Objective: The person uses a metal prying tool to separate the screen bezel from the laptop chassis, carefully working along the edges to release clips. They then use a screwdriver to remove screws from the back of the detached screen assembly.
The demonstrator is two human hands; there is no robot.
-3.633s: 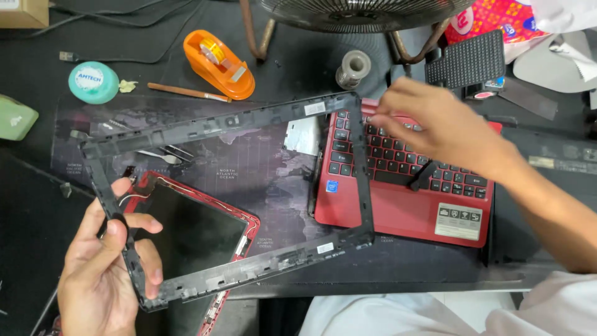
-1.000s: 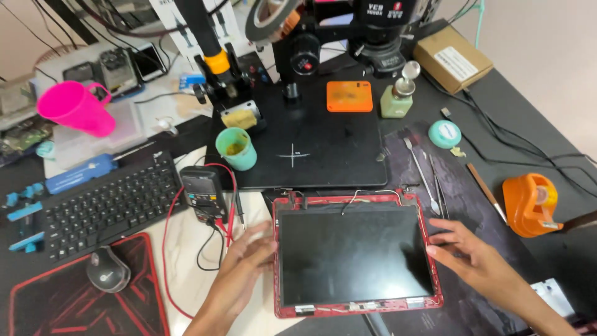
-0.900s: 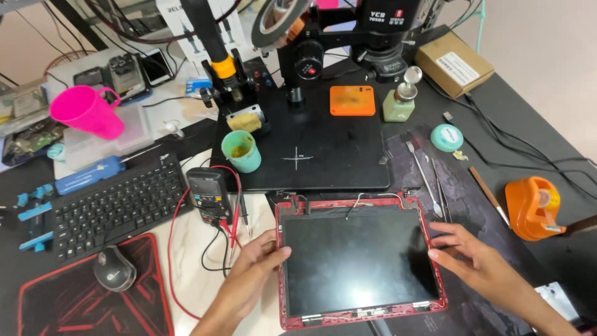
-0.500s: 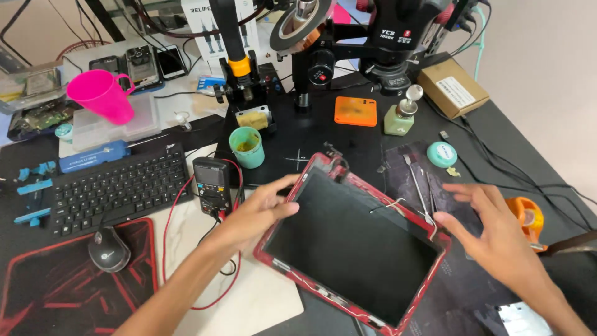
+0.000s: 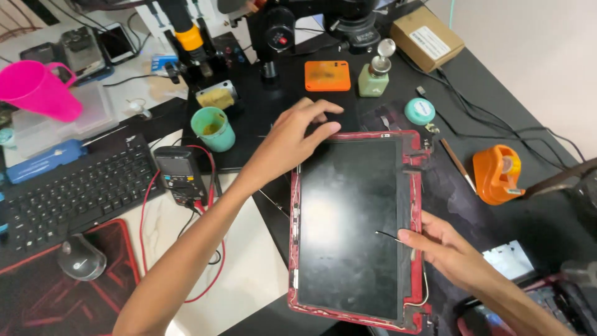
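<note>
Since the earlier views, the red-framed display panel [image 5: 351, 227] has been turned from lying wide across the bench, through a tilted position, to lying flat with its long side running near to far. It now rests on the dark mat [image 5: 454, 186], right of the white sheet and near the black microscope base plate [image 5: 267, 106].

The left hand [image 5: 292, 137] rests on the far-left corner of the panel, fingers spread and flat, pressing rather than clasping. The right hand [image 5: 444, 249] lies at the right edge near the middle, fingers loosely curled against the red frame beside a thin black cable [image 5: 387, 235]; whether it pinches that cable cannot be told.

Handling assessment: the panel appears thin, light and stiff, but fragile. The dark screen face is glossy, so it is likely slippery and easily marked. The frame shows exposed wiring along both long edges and a hinge bracket [image 5: 421, 146] at the far-right corner. Take hold by the red frame on opposite edges, clear of the wiring, and avoid pressure on the screen face.

A green cup [image 5: 213, 128] and a multimeter [image 5: 178, 174] stand to the left.
</note>
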